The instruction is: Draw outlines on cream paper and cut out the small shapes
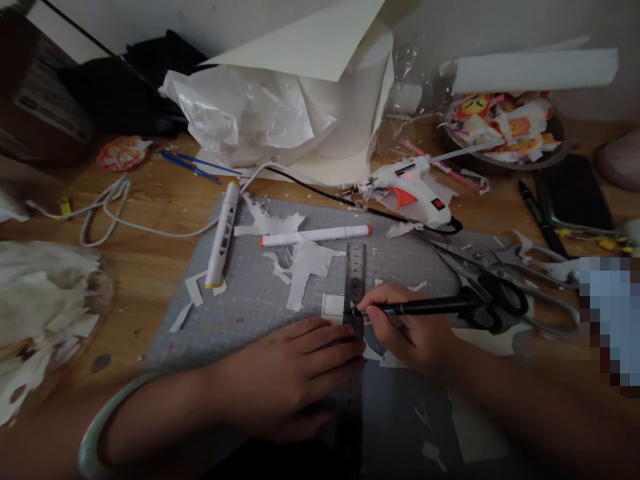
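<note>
My left hand [295, 373] lies flat with its fingers stretched to the right, their tips pressing on a clear ruler [355, 273] that runs front to back on the grey cutting mat [225, 320]. Under the ruler's left edge is a small white paper piece [333, 305] with dark lines drawn on it. A black pen [425, 306] is pinched in my right hand [405, 327], its tip at the ruler beside the paper piece. Two white markers, one with yellow ends [223, 233] and one with orange ends [320, 235], rest on the mat among paper scraps [307, 267].
Behind the mat lie a white glue gun [423, 193] and its cord. Scissors [480, 273] are right of the mat, near a dark phone [575, 193]. A bowl [545, 157] of wrappers stands back right; a bag of paper scraps [45, 313] sits left.
</note>
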Tool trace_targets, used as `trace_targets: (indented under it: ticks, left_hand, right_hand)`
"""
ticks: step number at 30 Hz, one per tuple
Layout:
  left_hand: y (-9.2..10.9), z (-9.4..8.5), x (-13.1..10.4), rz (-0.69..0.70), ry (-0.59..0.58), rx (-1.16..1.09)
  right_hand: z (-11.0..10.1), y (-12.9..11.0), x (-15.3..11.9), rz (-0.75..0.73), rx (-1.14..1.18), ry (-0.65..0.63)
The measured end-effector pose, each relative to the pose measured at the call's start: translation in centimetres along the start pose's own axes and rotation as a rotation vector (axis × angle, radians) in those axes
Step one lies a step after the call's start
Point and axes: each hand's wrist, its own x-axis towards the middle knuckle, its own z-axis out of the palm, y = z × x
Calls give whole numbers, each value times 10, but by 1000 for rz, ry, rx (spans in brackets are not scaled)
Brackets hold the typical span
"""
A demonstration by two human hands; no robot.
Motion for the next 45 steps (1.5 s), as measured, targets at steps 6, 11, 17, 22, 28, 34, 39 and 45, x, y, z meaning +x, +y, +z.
trace_targets:
  ticks: [6,11,17,22,28,34,39,45]
  left_hand:
    - [0,0,0,0,32,24]
    - [0,-1,0,5,28,23]
    - [-1,-1,0,2,10,14]
    - [0,0,0,-2,19,21]
    - [0,-3,1,-5,-20,28]
    - [-1,-4,1,15,-8,31]
    - [-1,-2,1,12,9,32]
    - [-1,-1,1,6,13,32]
  right_hand:
    - [1,0,0,-19,-32,-15]
    - [0,1,1,-19,-38,-14]
    - [2,0,1,-14,-53,-17]
    - [1,-2,2,-9,-59,-17]
    - [1,-3,5,-24,-99,-42]
    - [-1,-7,9,12,-163,-98]
    - [-2,-9,10,34,-194,-136]
    - [-1,-7,9,37,-190,-103]
